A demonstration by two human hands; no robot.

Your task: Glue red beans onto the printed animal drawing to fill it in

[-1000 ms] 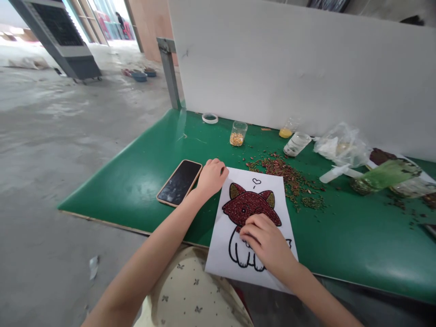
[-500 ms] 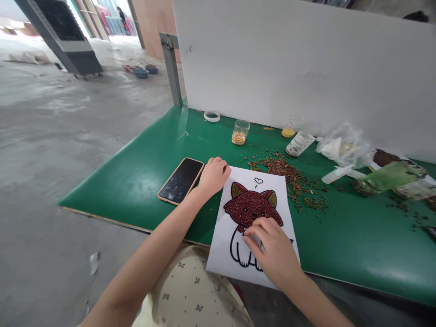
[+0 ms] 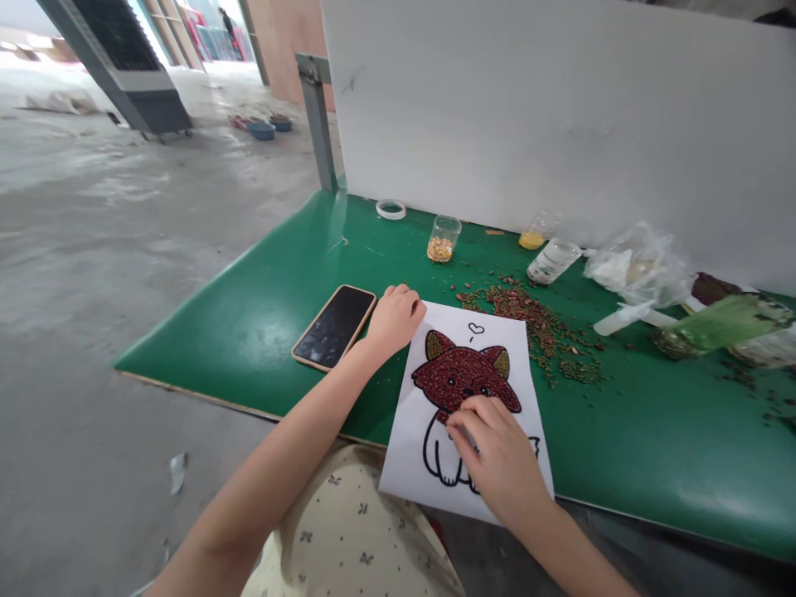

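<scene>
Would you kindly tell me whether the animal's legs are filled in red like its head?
No, the head is red, but the visible legs are black outlines on white paper.

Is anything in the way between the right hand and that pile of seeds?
No, nothing visible stands between them: only flat paper and tabletop separate the right hand from the pile of seeds. The clear jar is beyond the pile.

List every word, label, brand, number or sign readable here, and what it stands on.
No words, labels, brands or numbers are readable.
Sign: a heart, on the paper above the animal drawing.
Any print on the clear jar beside the plastic bag: too small to read.
</scene>
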